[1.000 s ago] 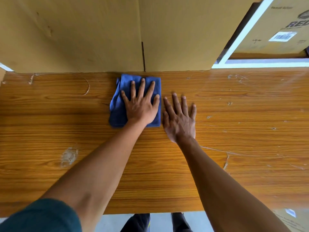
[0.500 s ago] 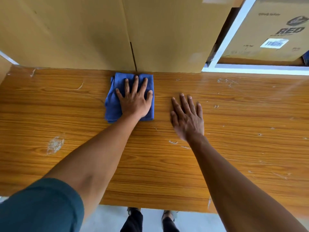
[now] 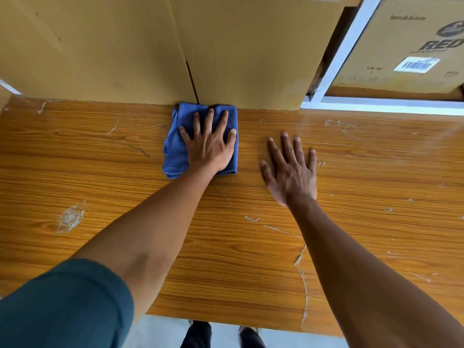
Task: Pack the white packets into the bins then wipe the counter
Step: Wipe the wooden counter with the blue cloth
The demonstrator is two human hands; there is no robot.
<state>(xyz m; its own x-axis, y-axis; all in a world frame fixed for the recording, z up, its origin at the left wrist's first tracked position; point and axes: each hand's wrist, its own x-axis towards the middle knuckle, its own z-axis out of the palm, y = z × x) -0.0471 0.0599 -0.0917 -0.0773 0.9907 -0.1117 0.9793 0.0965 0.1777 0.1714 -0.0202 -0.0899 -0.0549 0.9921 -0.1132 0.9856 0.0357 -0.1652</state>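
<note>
I am pressing left hand [image 3: 209, 146], fingers [image 3: 210, 119] spread flat, on blue cloth [image 3: 175, 149] at upper centre, against cardboard boxes [image 3: 238, 46], for even wiping pressure. Right hand [image 3: 291, 172] lying released on counter [image 3: 100, 172], bracing. No white packets visible.

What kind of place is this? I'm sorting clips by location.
Probably a storeroom or packing area: large cardboard boxes stand along the back of a scuffed wooden counter, and another box with a barcode label sits on a white metal rack.
</note>
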